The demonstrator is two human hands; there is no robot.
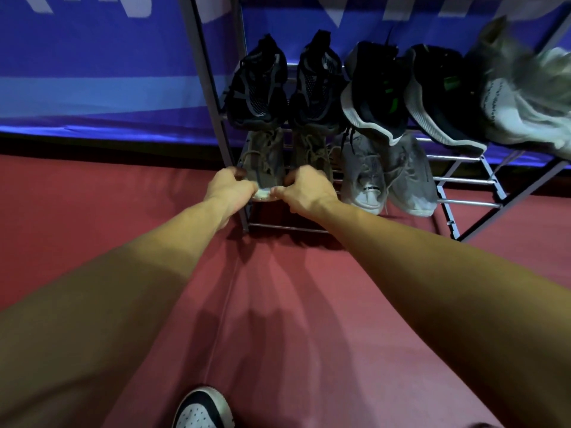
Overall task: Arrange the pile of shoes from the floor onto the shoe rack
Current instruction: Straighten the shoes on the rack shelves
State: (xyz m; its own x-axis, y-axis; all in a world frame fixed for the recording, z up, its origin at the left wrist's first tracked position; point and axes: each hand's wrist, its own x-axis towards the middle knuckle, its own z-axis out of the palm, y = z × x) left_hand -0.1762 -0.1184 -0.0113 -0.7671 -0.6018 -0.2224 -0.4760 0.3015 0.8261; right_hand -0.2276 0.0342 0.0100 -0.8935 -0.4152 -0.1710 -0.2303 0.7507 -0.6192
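Both hands reach to the lower shelf of the shoe rack (216, 118), at its left end. The left hand (228, 186) and the right hand (304, 188) grip the toe of a taupe shoe (264, 162) from either side. The left fingers (238, 173) curl round its left edge, the right fingers (293, 178) curl round its right edge, and the thumbs nearly meet on the pale toe cap. The shoe lies on the shelf bars, toe toward the person and heel away from the fingers.

Just right of the right fingers, partly behind that hand, sits a matching taupe shoe (312, 152). Further right on the same shelf is a grey pair (364, 177), its two shoes touching.

Above the fingers, on the upper shelf, stands a black mesh pair (258, 88). To the right of it is a black pair with white soles (375, 88), then a blurred pale shoe (525, 100) at the far right.

The rack stands on a red floor (92, 211) against a blue banner (92, 72). Well below the fingers, at the frame's bottom edge, a black-and-white sneaker (200, 409) shows on the floor.
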